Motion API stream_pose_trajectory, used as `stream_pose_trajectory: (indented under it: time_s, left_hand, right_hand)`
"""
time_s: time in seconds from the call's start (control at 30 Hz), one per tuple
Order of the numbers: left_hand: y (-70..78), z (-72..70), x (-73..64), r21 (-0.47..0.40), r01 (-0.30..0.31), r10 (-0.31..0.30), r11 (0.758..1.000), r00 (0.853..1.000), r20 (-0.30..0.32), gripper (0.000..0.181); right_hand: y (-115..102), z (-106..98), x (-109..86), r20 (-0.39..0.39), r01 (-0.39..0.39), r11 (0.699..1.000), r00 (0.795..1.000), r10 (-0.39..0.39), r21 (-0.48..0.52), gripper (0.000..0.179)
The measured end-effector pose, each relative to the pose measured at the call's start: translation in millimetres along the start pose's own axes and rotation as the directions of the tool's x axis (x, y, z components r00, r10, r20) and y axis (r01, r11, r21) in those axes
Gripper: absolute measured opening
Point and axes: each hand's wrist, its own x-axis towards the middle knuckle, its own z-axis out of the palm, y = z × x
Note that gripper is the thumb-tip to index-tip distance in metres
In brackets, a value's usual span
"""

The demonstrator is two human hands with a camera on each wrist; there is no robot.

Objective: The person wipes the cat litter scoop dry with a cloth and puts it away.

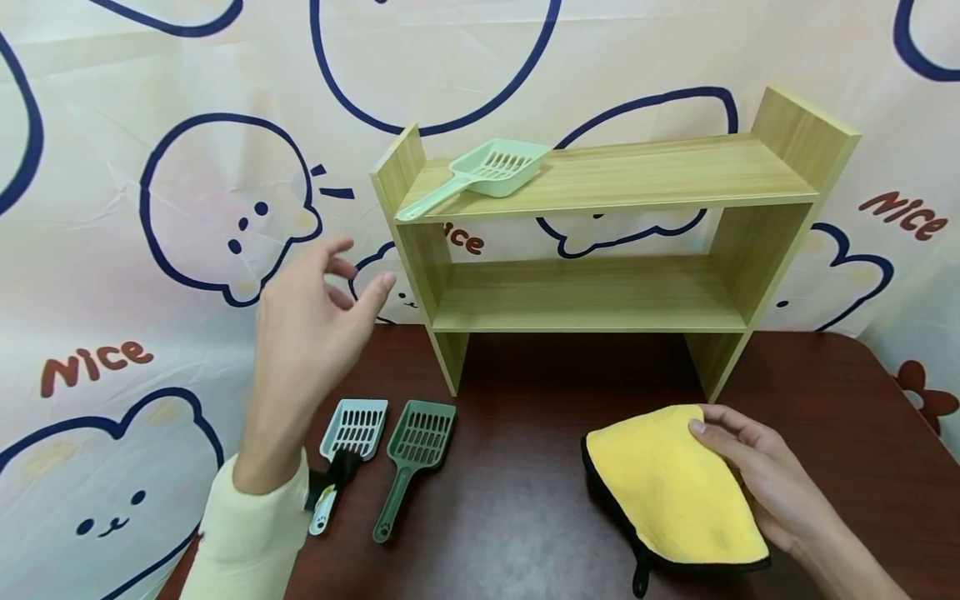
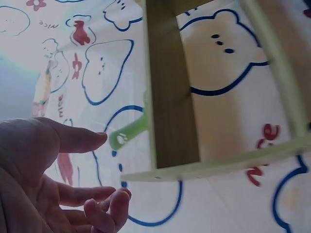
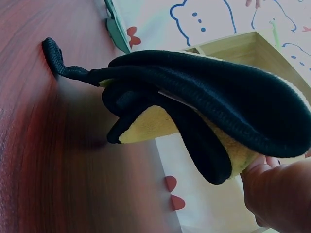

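Observation:
My right hand pinches a folded yellow cloth with black edging by its far right corner, over the table's right side. In the right wrist view the cloth shows its folded layers and a hanging black loop. My left hand is raised left of the wooden shelf, thumb and fingers apart, holding nothing. On the shelf's top board lies a light green litter scoop, its handle sticking out over the front left edge. The left wrist view shows that handle end just beyond my left fingertips.
A pale blue slotted scoop and a dark green one lie on the dark red-brown table, left of the cloth. My left wrist strap partly covers the pale one. A printed backdrop hangs behind the shelf.

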Motion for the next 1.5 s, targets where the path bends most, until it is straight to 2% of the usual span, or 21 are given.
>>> stream_pose_trajectory:
  time_s: [0.27, 0.4, 0.5, 0.6, 0.83, 0.97, 1.13, 1.37, 1.5]
  left_hand:
    - [-43.3, 25.3, -43.4, -0.026, -0.04, 0.041, 0.999, 0.998, 0.045, 0.048]
    - [-64.2, 39.9, -61.4, -0.066, -0.076, 0.081, 0.995, 0.994, 0.078, 0.046]
    - [-80.4, 48.9, -73.9, -0.118, -0.105, 0.119, 0.988, 0.985, 0.123, 0.045]
    - [-96.3, 54.4, -86.7, -0.156, -0.096, 0.125, 0.983, 0.974, 0.189, 0.041]
    - [-132.3, 70.7, -116.8, -0.169, 0.03, 0.027, 0.985, 0.946, 0.324, 0.038]
    - [-145.5, 81.5, -130.2, -0.155, 0.139, -0.067, 0.978, 0.916, 0.395, 0.038]
    - [-152.4, 92.3, -141.1, -0.091, 0.235, -0.17, 0.968, 0.876, 0.452, 0.039]
    - [-156.6, 99.7, -152.1, -0.024, 0.27, -0.228, 0.963, 0.853, 0.469, 0.039]
    - [-156.8, 101.8, -154.6, -0.008, 0.319, -0.273, 0.948, 0.826, 0.492, 0.042]
  right_hand:
    - [-1, -2, 0.6, -0.006, 0.014, 1.0, 1.0, -0.014, -0.005, 0.021]
    - [-1, -3, 0.5, -0.017, 0.011, 1.0, 1.0, -0.011, -0.003, 0.022]
    - [-2, -4, 0.4, -0.02, 0.009, 1.0, 1.0, -0.01, -0.003, 0.022]
    - [-3, -4, 0.7, -0.012, 0.009, 1.0, 1.0, -0.009, -0.002, 0.022]
    - [-9, -6, 2.4, -0.004, 0.029, 1.0, 1.0, -0.029, 0.0, 0.022]
    - [-11, -7, 2.8, 0.003, 0.037, 0.999, 0.999, -0.037, 0.02, 0.023]
    - [-11, -8, 2.5, 0.011, 0.036, 0.998, 0.999, -0.037, 0.042, 0.023]
    - [-9, -8, 1.7, 0.012, 0.032, 0.998, 0.999, -0.033, 0.049, 0.024]
    - [-9, -8, 2.0, 0.007, 0.03, 0.998, 1.0, -0.031, 0.046, 0.023]
